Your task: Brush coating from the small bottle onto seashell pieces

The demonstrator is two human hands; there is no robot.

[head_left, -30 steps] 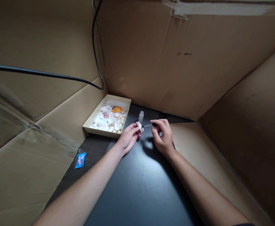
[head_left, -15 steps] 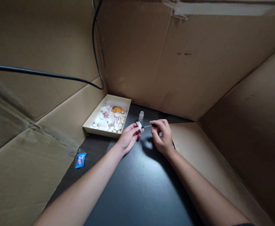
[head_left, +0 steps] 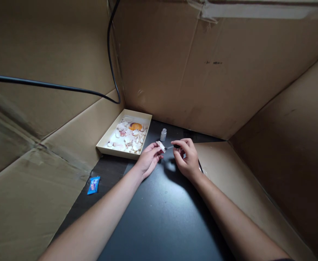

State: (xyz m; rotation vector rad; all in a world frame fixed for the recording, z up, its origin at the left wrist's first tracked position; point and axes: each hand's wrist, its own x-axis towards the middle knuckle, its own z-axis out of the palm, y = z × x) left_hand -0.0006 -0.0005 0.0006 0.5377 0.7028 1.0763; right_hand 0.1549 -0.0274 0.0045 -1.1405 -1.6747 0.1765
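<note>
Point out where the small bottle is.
In the head view, near the middle, the small bottle stands upright beyond the left hand, to the right of the shell tray.

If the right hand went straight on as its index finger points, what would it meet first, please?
Probably the pale speckled piece in the left hand; the right hand aims its thin tool there, but depth is unclear.

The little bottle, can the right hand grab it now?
Probably not yet: the right hand is busy holding a thin, dark-handled tool, though the little bottle stands close by with nothing obvious blocking it.
</note>
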